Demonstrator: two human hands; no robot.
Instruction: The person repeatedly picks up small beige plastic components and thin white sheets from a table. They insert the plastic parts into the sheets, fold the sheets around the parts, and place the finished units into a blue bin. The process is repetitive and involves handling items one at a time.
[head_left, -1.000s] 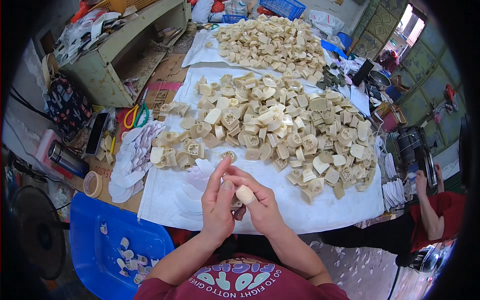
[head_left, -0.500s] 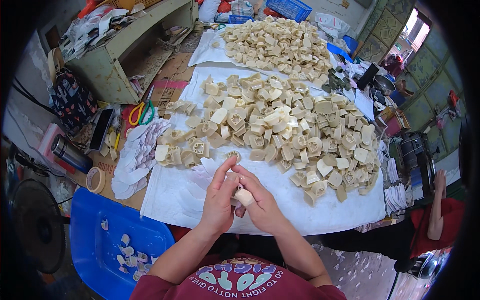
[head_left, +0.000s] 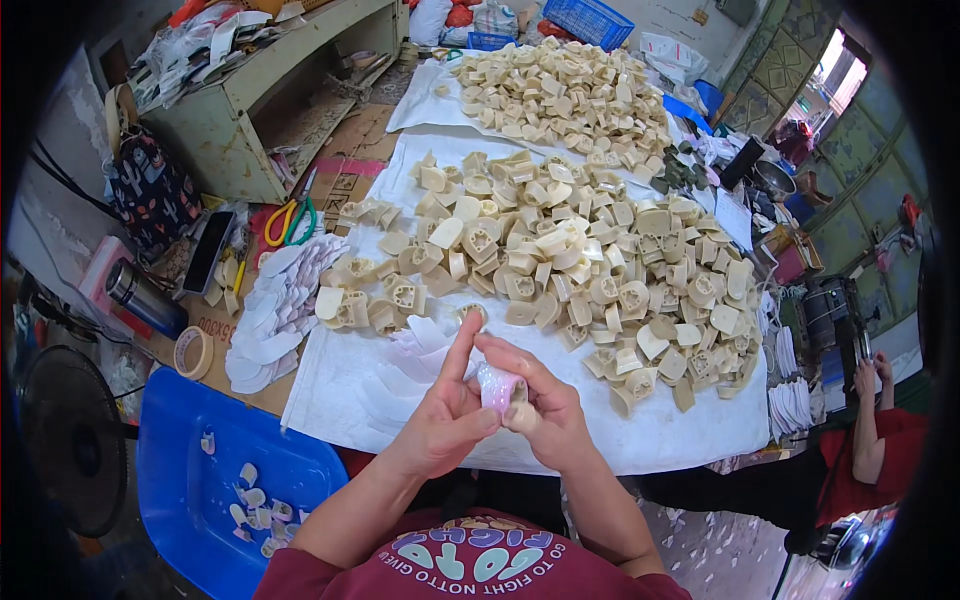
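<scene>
My left hand and my right hand hold one small shoe heel between them, over the near edge of the white-covered table. A pinkish-white, shiny covering wraps its curved side, and a hollow end faces right. The left thumb presses on the covering while the left index finger points away from me. My right fingers close around the far and right sides; a pale tip, perhaps a fingertip covering, shows beside the heel. Just beyond lie a single cream heel and several loose white cover pieces, partly behind my left hand.
Large piles of cream heels fill the table. At left are stacked white cover pieces, scissors, a tape roll and a flask. A blue tub holds covered heels. Another person works at right.
The heel has turned in my hands, so its pinkish-white covering now shows. My left index finger has straightened. At right, the other person's hands have moved lower.
</scene>
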